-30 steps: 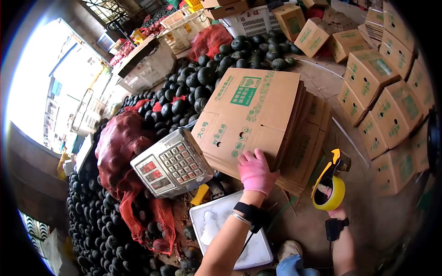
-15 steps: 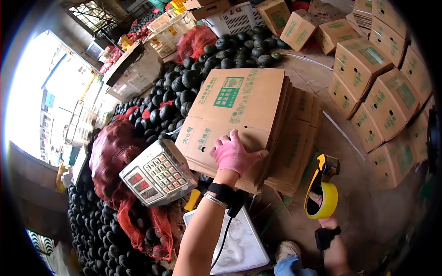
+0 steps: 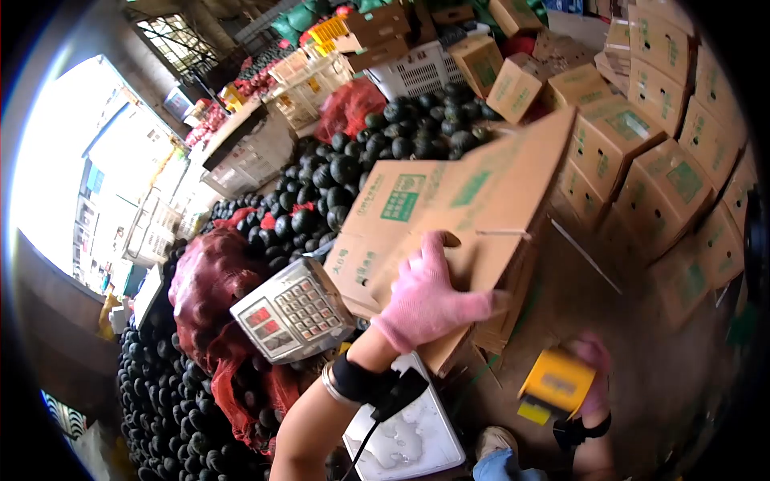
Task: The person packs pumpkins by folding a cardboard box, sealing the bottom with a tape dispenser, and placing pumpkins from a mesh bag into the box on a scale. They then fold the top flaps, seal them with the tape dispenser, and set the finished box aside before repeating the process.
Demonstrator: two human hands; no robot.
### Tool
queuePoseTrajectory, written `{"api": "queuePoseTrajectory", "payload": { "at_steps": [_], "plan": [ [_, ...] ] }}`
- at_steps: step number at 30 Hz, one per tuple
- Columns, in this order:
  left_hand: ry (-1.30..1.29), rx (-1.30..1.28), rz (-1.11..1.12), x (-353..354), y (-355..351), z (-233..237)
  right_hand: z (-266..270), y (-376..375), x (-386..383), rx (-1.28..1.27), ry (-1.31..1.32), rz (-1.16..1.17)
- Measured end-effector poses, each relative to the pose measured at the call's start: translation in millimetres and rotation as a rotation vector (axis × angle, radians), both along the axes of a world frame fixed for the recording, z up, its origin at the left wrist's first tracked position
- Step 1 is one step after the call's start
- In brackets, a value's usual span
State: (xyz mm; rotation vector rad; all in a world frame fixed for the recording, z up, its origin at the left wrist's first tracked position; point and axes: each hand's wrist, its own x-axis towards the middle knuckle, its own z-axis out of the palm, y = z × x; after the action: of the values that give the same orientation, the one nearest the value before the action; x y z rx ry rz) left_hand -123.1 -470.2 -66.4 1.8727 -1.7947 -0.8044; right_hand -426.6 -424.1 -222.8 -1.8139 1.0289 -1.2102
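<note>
My left hand (image 3: 433,301), in a pink glove, grips a flattened cardboard carton (image 3: 513,192) near its hand hole. The carton is tilted up on its right side, above a stack of flat cartons (image 3: 365,232) with green print. Low on the right, my right hand (image 3: 595,370), also pink-gloved and blurred, is closed around a yellow tape dispenser (image 3: 559,380). Left of the stack stands a scale's keypad display (image 3: 293,311) with red digits. Its white weighing platform (image 3: 409,437) lies below my left forearm.
Dark green round squashes (image 3: 345,170) are heaped along the left and behind the stack. A red mesh sack (image 3: 212,276) leans beside the display. Made-up cartons (image 3: 662,180) are piled at right. White plastic crates (image 3: 417,70) stand at the back. My shoe (image 3: 496,441) is on the floor.
My left hand has lifted the top flat carton's right side off the stack. My right hand has turned the tape dispenser. The whole view has shifted slightly.
</note>
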Motion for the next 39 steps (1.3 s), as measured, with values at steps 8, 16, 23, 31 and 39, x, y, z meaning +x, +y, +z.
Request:
{"api": "queuePoseTrajectory", "payload": {
  "at_steps": [8, 16, 23, 31, 39],
  "plan": [
    [0.931, 0.207, -0.194, -20, 221, 86, 227, 68, 33, -1.283, 0.397, -0.001],
    [1.796, 0.38, 0.246, -22, 457, 67, 259, 197, 116, -1.305, 0.371, 0.998],
    [0.99, 0.08, 0.409, -16, 511, 26, 176, 247, 164, -1.208, 0.354, 1.089],
    [1.459, -0.063, 0.636, 1, 528, -37, 152, 261, 185, -1.225, 0.295, 1.099],
    [0.721, -0.074, 0.453, 32, 523, -33, 164, 278, 178, -1.195, 0.449, 1.134]
  ]
}}
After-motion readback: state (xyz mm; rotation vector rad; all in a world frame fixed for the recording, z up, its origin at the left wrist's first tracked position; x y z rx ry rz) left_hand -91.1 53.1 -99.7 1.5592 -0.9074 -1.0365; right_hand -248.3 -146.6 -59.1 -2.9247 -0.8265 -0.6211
